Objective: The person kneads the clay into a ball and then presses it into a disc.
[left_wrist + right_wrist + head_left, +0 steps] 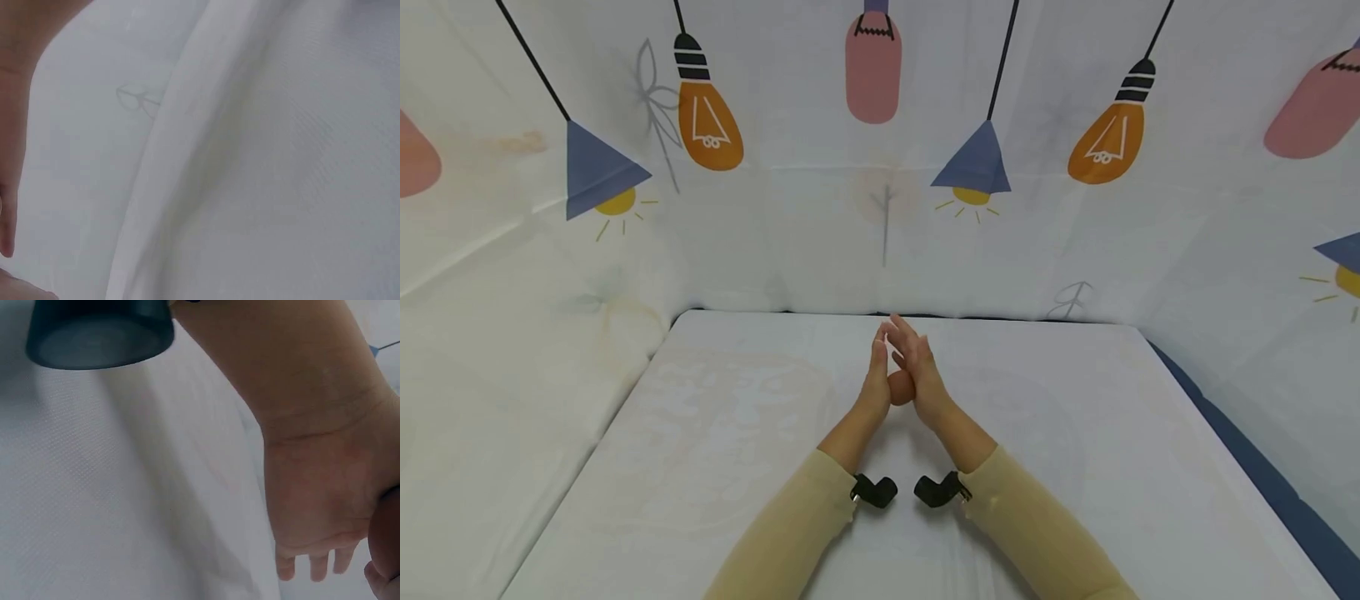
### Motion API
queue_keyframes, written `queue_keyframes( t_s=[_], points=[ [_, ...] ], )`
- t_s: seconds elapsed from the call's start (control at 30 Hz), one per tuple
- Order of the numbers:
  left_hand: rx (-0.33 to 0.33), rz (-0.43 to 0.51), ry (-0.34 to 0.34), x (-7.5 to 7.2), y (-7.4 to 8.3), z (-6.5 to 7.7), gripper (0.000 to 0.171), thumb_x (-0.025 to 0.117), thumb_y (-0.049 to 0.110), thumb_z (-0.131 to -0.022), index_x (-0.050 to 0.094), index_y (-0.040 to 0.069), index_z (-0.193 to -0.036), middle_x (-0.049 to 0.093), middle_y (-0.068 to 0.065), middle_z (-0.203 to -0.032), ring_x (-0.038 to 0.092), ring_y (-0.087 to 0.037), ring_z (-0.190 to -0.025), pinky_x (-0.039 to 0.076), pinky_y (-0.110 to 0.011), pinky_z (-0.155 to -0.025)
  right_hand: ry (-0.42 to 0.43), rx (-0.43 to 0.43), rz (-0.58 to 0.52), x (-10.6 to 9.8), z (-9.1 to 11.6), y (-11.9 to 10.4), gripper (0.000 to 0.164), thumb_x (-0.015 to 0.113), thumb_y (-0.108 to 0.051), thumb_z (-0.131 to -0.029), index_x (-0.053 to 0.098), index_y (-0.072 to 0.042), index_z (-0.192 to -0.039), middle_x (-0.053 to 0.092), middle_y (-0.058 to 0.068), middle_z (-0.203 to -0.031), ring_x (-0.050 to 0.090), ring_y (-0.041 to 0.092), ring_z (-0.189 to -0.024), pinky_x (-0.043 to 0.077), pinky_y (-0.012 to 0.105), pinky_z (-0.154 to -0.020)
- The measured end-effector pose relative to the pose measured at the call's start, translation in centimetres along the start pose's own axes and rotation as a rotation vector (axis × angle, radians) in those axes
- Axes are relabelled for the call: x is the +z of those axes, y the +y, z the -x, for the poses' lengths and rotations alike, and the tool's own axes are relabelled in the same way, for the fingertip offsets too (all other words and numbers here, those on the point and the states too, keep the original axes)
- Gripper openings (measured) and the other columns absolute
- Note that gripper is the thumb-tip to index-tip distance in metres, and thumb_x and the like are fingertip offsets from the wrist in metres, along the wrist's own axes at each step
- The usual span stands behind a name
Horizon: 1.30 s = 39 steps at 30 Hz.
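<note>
A small reddish-brown ball [901,387] sits between the two palms, close to the heels of the hands. On one side of it, my left hand [874,379] presses with fingers straight and pointing away. My right hand [928,385] faces it from the other side, fingers extended, their tips leaning toward the left hand's. Together the hands make a narrow tent over the white table. In the right wrist view, the ball [384,534] shows at the right edge beside the right palm [319,487]. The left wrist view catches only part of a hand [12,125] at its left edge.
A white cover lies over the table [737,433], whose far edge is just beyond the fingertips. Behind it hangs a white cloth [805,225] printed with lamps and bulbs. Black wrist cameras [876,492] stick out inward from the beige sleeves [790,525].
</note>
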<state>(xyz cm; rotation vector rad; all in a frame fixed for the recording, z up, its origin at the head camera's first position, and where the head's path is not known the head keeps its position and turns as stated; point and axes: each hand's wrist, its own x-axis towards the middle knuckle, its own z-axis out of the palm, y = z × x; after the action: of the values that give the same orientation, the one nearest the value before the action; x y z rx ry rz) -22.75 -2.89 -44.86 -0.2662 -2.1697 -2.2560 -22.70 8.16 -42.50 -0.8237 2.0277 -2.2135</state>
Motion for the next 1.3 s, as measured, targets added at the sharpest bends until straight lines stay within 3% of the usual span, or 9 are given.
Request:
queue_keyframes(
  t_s=[0.2,0.37,0.57,0.67,0.83,0.97,1.07,1.17,1.3],
  points=[
    [0.004,-0.032,-0.136,0.2,0.0,0.0,0.072,0.0,0.061,-0.103,0.001,0.021,-0.162,-0.003,-0.006,-0.168,-0.003,-0.033,-0.152,0.001,-0.067,-0.115,0.061,-0.024,-0.029,-0.8,-0.6,-0.7,0.083,0.014,-0.071,-0.1,0.021,-0.013,-0.16,0.03,0.015,-0.161,0.022,0.027,-0.15,0.012,0.052,-0.12],
    [-0.029,-0.018,-0.201,0.6,0.0,0.4,0.077,0.003,0.068,-0.1,0.003,0.023,-0.163,0.003,-0.009,-0.168,0.006,-0.035,-0.152,0.006,-0.067,-0.115,0.127,-0.053,-0.001,-1.6,-1.3,-0.7,0.075,0.017,-0.063,-0.104,0.024,-0.014,-0.159,0.03,0.012,-0.161,0.022,0.025,-0.15,0.011,0.048,-0.121],
    [-0.026,0.239,-0.253,1.0,0.5,0.6,0.111,0.02,0.09,-0.084,0.003,0.013,-0.162,0.002,-0.02,-0.166,0.006,-0.04,-0.152,0.002,-0.06,-0.119,0.162,-0.052,0.07,-2.4,-1.7,0.0,0.062,0.017,-0.045,-0.109,0.025,-0.008,-0.158,0.03,0.015,-0.16,0.022,0.027,-0.149,0.012,0.044,-0.121],
    [-0.008,0.326,-0.255,1.1,0.9,0.8,0.117,0.025,0.091,-0.081,0.004,0.01,-0.162,0.001,-0.021,-0.166,0.007,-0.041,-0.151,0.003,-0.056,-0.12,0.163,-0.034,0.1,-2.8,-1.7,0.4,0.058,0.016,-0.037,-0.109,0.023,-0.008,-0.159,0.027,0.015,-0.162,0.019,0.029,-0.15,0.012,0.045,-0.121],
    [0.042,0.386,-0.224,1.0,1.4,1.0,0.116,0.029,0.091,-0.081,0.006,0.011,-0.162,0.0,-0.018,-0.166,0.008,-0.042,-0.15,0.001,-0.058,-0.119,0.133,0.042,0.165,-3.1,-1.6,1.3,0.065,0.023,-0.05,-0.107,0.022,-0.014,-0.16,0.026,0.01,-0.163,0.019,0.03,-0.15,0.012,0.054,-0.119],
    [0.091,0.357,-0.192,0.8,1.5,0.9,0.108,0.025,0.088,-0.086,0.006,0.014,-0.162,0.002,-0.01,-0.168,0.007,-0.036,-0.151,-0.003,-0.062,-0.117,0.087,0.056,0.119,-2.7,-1.3,2.4,0.085,0.031,-0.071,-0.098,0.023,-0.013,-0.16,0.025,0.012,-0.163,0.018,0.032,-0.15,0.014,0.057,-0.118],
    [0.152,0.285,-0.145,0.6,1.4,0.8,0.099,0.02,0.081,-0.093,0.006,0.013,-0.162,0.004,-0.008,-0.168,0.006,-0.032,-0.153,-0.001,-0.061,-0.118,0.039,0.027,0.081,-2.0,-0.8,2.8,0.089,0.031,-0.073,-0.097,0.022,-0.011,-0.16,0.023,0.014,-0.163,0.018,0.034,-0.15,0.014,0.059,-0.118],
    [0.185,0.183,-0.09,0.6,1.1,0.7,0.092,0.016,0.078,-0.095,0.005,0.016,-0.162,0.002,-0.005,-0.168,0.002,-0.027,-0.153,0.001,-0.061,-0.117,0.01,-0.01,0.076,-1.2,-0.4,2.6,0.085,0.029,-0.071,-0.099,0.021,-0.012,-0.16,0.021,0.013,-0.164,0.02,0.035,-0.149,0.017,0.059,-0.117],
    [0.203,0.096,-0.052,0.6,0.6,0.2,0.097,0.021,0.083,-0.091,0.004,0.019,-0.162,0.001,-0.002,-0.168,0.0,-0.025,-0.153,0.0,-0.063,-0.116,0.015,-0.033,0.04,-0.2,0.1,1.9,0.074,0.024,-0.062,-0.104,0.022,-0.013,-0.16,0.022,0.012,-0.164,0.022,0.036,-0.149,0.019,0.06,-0.116]
  ],
)
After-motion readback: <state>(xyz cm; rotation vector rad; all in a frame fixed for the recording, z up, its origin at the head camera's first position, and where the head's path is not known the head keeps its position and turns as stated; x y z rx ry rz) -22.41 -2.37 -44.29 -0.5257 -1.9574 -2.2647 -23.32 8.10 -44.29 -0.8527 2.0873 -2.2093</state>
